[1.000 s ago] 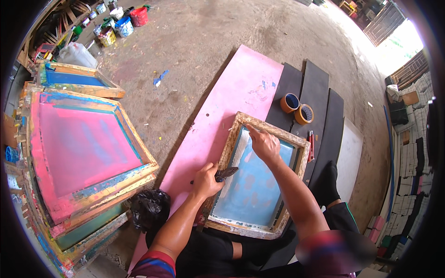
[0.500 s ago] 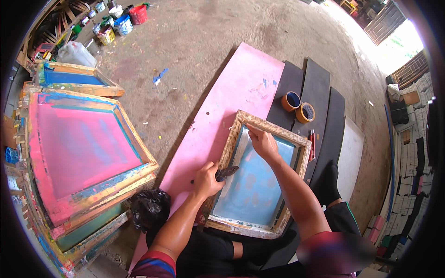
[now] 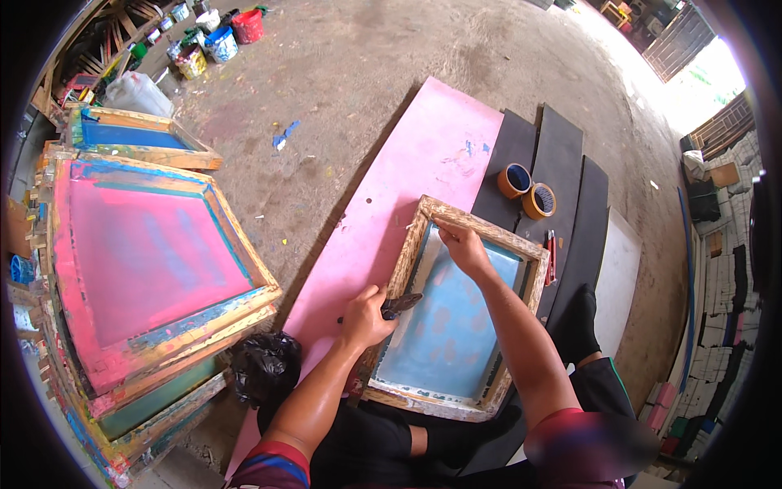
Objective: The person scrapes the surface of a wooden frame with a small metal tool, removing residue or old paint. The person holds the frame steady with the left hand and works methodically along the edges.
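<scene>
A wooden screen-printing frame with pale blue mesh lies tilted before me. My left hand is closed round a dark tool at the frame's left side; its blunt dark end points over the mesh, and it looks like pliers, though the fingers hide most of it. My right hand reaches across the mesh to the inside of the far left corner. Its fingers are pinched together against the edge there. Whatever sits between them is too small or hidden to make out.
Under the frame lie a pink board and several black boards. Two tape rolls and a red cutter rest on the black ones. Stacked screens stand at the left, a black plastic bag beside them. Paint buckets are farther back.
Both hands stay in nearly the same places on the frame. The whole view has shifted very slightly.
</scene>
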The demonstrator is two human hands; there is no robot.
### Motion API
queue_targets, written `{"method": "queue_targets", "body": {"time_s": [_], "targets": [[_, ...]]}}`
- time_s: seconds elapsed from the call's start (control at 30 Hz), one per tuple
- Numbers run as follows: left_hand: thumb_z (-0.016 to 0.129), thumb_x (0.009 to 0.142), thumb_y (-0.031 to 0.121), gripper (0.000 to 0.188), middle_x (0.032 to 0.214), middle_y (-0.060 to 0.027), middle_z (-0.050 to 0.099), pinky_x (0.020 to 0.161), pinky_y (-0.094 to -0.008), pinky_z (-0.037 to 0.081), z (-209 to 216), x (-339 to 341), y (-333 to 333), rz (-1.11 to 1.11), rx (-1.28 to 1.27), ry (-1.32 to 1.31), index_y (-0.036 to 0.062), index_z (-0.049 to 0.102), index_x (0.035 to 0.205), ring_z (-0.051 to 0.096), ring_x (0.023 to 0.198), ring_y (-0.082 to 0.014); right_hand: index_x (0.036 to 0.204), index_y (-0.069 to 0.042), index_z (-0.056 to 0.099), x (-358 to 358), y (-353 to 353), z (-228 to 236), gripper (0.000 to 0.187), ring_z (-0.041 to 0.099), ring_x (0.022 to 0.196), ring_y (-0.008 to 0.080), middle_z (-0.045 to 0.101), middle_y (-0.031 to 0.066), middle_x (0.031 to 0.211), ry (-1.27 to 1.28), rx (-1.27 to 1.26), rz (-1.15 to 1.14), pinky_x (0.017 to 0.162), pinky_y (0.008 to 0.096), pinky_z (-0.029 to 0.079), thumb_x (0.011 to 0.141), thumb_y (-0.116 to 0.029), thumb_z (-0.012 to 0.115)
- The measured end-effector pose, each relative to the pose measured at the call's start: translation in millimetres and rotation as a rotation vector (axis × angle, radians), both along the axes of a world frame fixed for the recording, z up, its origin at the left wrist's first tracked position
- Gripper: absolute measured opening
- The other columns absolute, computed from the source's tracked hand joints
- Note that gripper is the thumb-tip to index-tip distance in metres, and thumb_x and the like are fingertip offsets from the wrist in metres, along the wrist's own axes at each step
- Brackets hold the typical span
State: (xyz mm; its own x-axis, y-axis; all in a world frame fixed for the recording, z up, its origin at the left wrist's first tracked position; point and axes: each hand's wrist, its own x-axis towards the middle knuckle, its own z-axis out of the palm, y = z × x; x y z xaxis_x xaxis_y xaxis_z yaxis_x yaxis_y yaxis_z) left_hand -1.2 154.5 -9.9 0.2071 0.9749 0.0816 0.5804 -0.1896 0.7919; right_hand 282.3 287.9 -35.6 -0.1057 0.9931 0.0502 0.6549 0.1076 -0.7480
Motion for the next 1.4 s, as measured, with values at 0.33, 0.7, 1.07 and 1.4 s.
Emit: {"method": "queue_targets", "body": {"time_s": [0.33,0.7,1.07,1.4], "targets": [[0.089,0.069,0.013,0.036,0.090,-0.0173,0.066,0.075,-0.0514,0.060,10,-7,0,0.005,-0.026,0.028,-0.0002,0.074,0.099,0.072,0.084,-0.0425,0.153,-0.025,0.070,-12,4,65,0.041,0.072,0.075,0.0288,0.076,0.0162,0.101,-0.146,-0.223,0.014,0.067,0.0436,0.057,0.114,-0.031,0.058],[0.089,0.071,0.016,0.032,0.091,-0.0175,0.067,0.075,-0.0524,0.059,8,-11,-2,0.006,-0.024,0.050,0.0003,0.072,0.093,0.071,0.085,-0.0427,0.145,-0.023,0.073,-43,0,87,0.040,0.079,0.100,0.0377,0.082,0.0183,0.104,-0.482,-0.052,-0.030,0.088,0.0515,0.061,0.107,-0.019,0.060],[0.088,0.072,0.016,0.055,0.100,-0.0202,0.072,0.081,-0.0511,0.062,-7,-10,-3,0.019,0.022,0.014,-0.0085,0.075,0.120,0.075,0.090,-0.0424,0.146,-0.020,0.071,-63,2,100,0.045,0.081,0.093,0.0389,0.081,0.0202,0.098,-0.673,-0.096,0.014,0.082,0.0528,0.063,0.105,-0.014,0.055],[0.088,0.072,0.016,0.055,0.099,-0.0200,0.072,0.078,-0.0498,0.062,-1,-10,-7,-0.001,-0.010,0.110,-0.0104,0.075,0.119,0.075,0.088,-0.0406,0.154,-0.014,0.064,-94,0,97,0.052,0.081,0.096,0.0432,0.081,0.0239,0.100,-0.721,-0.232,-0.071,0.084,0.0546,0.064,0.103,-0.012,0.054]]}}
